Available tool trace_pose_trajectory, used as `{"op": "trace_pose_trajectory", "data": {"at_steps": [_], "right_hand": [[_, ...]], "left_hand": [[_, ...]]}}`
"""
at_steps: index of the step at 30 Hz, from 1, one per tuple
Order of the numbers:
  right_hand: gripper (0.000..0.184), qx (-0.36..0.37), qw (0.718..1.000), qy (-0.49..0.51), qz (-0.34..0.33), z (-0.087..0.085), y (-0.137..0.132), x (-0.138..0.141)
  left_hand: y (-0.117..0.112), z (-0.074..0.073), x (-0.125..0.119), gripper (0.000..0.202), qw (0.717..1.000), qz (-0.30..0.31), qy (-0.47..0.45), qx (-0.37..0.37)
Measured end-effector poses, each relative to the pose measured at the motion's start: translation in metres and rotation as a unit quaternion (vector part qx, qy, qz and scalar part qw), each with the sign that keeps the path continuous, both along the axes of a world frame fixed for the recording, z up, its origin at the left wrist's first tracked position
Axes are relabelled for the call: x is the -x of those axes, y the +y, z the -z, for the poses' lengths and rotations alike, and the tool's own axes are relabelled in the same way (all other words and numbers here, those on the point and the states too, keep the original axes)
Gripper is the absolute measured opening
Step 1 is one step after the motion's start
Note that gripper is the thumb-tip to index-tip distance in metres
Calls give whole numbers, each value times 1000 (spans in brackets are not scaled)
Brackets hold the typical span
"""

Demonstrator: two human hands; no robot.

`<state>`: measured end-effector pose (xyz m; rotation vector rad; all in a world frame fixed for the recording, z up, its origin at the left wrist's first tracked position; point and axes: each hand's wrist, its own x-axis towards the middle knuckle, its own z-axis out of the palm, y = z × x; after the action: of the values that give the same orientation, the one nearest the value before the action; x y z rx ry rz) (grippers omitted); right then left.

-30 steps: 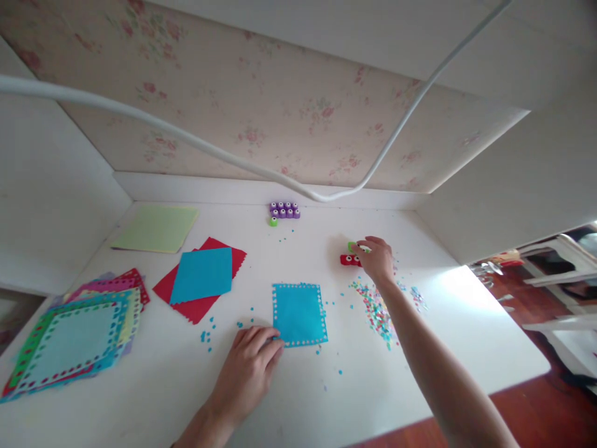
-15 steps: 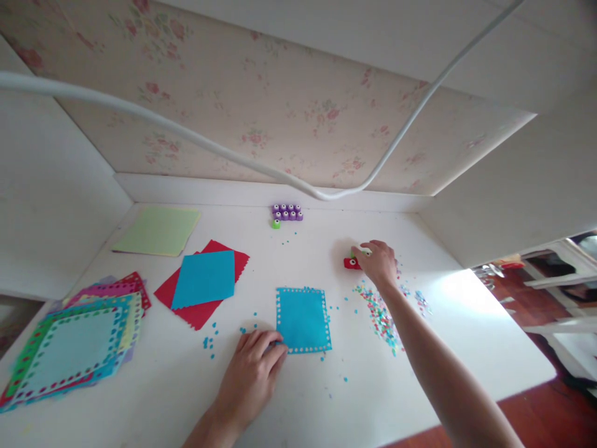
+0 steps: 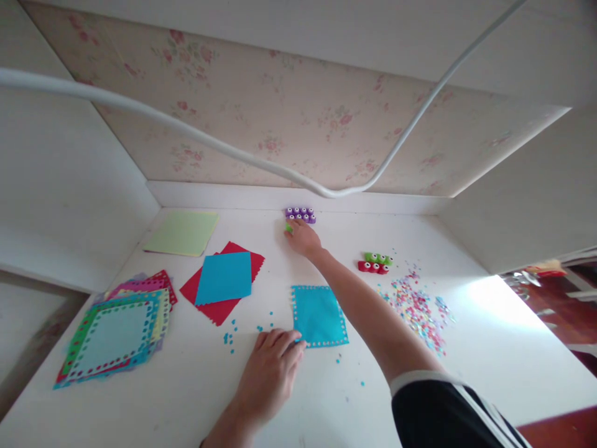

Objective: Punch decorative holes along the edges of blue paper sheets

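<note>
At the back of the table, my right hand (image 3: 303, 238) has its fingers closed round a small green paper punch (image 3: 288, 228), which they partly cover. Just behind it stand two rows of purple punches (image 3: 301, 215), each with a round eye-like top. My left hand (image 3: 275, 364) rests on the table with thumb and fingertips closed at the lower left corner of a blue paper sheet (image 3: 319, 317). Small holes run along that sheet's edges. To the right lie a row of green punches (image 3: 378, 258) and a row of red punches (image 3: 373, 267), set against each other.
Colourful paper dots (image 3: 415, 302) are scattered at right. Plain blue (image 3: 224, 278) and red (image 3: 257, 267) sheets overlap left of centre. Hole-edged sheets (image 3: 114, 339) pile up far left, with pale green sheets (image 3: 181, 233) behind. A white cable (image 3: 219, 147) hangs across the view.
My right hand has left the red and green punches at right and moved left to the green punch beside the purple rows. My left hand stays at the blue sheet's corner. The view has shifted slightly.
</note>
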<state>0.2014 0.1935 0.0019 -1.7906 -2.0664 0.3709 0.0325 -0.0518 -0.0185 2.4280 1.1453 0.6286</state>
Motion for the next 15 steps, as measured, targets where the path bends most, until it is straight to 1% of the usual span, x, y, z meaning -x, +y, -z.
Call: {"op": "trace_pose_trajectory", "data": {"at_steps": [2, 4, 7, 10, 13, 15], "right_hand": [[32, 5, 1000, -1, -5, 0, 9, 8], [29, 4, 1000, 4, -12, -1, 12, 10], [32, -2, 999, 22, -42, -6, 1, 7], [35, -10, 996, 48, -80, -13, -31, 3], [39, -11, 988, 86, -127, -18, -81, 0], [42, 3, 972, 138, -191, -19, -116, -3]], "left_hand": [[0, -1, 0, 26, 1000, 1, -8, 0], [0, -1, 0, 26, 1000, 3, -10, -1], [-1, 0, 0, 27, 1000, 3, 3, -5], [-1, 3, 0, 32, 1000, 2, 20, -6], [-1, 6, -1, 35, 1000, 9, 26, -10], [-2, 6, -2, 33, 999, 18, 27, -15]]}}
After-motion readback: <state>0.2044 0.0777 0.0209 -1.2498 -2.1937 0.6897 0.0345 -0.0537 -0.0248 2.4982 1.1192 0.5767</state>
